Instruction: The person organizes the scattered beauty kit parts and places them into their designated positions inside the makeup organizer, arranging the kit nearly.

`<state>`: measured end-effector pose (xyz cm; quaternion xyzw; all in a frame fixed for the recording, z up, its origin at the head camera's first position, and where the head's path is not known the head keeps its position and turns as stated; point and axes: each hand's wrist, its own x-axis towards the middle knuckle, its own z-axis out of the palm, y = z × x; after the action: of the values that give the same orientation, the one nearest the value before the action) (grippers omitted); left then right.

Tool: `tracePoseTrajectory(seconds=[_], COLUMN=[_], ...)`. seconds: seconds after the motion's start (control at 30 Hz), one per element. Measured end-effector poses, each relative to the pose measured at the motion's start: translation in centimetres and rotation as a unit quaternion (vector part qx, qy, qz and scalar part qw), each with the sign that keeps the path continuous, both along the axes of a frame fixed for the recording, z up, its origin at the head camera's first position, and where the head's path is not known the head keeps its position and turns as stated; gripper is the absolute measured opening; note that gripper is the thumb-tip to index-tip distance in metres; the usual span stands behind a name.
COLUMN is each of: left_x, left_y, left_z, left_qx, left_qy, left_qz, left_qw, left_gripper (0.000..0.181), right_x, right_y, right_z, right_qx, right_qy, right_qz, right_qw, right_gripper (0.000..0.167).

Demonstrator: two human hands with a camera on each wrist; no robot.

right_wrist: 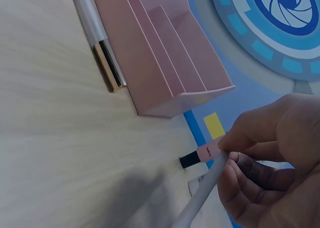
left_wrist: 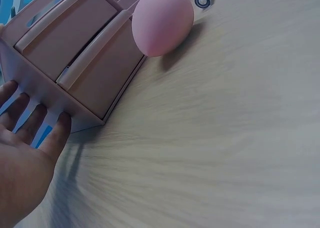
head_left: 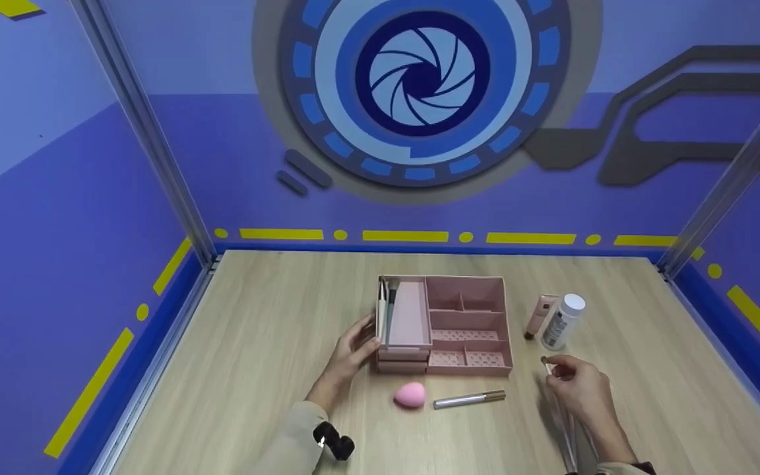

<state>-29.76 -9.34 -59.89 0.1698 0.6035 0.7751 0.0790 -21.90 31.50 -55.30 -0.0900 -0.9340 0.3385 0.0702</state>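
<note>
A pink makeup organizer [head_left: 466, 288] with compartments and two front drawers stands in the middle of the table. Several makeup brushes [head_left: 390, 310] are in its long left compartment. My left hand [head_left: 344, 359] touches the organizer's left side with extended fingertips. To the right of the organizer, my right hand [head_left: 581, 389] pinches a slender white stick [right_wrist: 202, 190] between thumb and fingers; whether it is a brush cannot be told. In front of the organizer lie a pink makeup sponge [head_left: 410, 395] and a silver-and-gold cosmetic tube [head_left: 469, 399].
Beyond my right hand stand a white bottle [head_left: 563, 323] with a white cap and a small pink tube [head_left: 541, 316] with a dark cap. A blue wall [head_left: 221, 185] with metal corner posts rises behind the wooden table [head_left: 274, 310].
</note>
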Motion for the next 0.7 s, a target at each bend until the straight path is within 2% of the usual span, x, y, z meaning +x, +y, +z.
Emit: tracePoseTrajectory(seconds=[0.2, 0.37, 0.47, 0.7], left_x=[0.0, 0.0, 0.0, -0.1], left_y=[0.0, 0.1, 0.1, 0.1], left_z=[0.1, 0.1, 0.1, 0.0], left_qx=[-0.003, -0.01, -0.008, 0.008], left_qy=[-0.019, -0.02, -0.017, 0.019], left_qz=[0.001, 0.004, 0.004, 0.0], left_qw=[0.9998, 0.9997, 0.9998, 0.9998], left_gripper=[0.066, 0.066, 0.065, 0.064], right_x=[-0.4, -1.1, -1.6, -2.8], right_y=[-1.2, -2.2, -3.1, -5.2], right_z=[0.4, 1.0, 1.4, 1.7], right_qx=[-0.002, -0.012, -0.024, -0.037], right_qy=[0.013, 0.02, 0.022, 0.043], right_qz=[0.01, 0.019, 0.025, 0.043], right_qw=[0.9999, 0.9995, 0.9992, 0.9975], right_gripper=[0.031, 0.031, 0.031, 0.031])
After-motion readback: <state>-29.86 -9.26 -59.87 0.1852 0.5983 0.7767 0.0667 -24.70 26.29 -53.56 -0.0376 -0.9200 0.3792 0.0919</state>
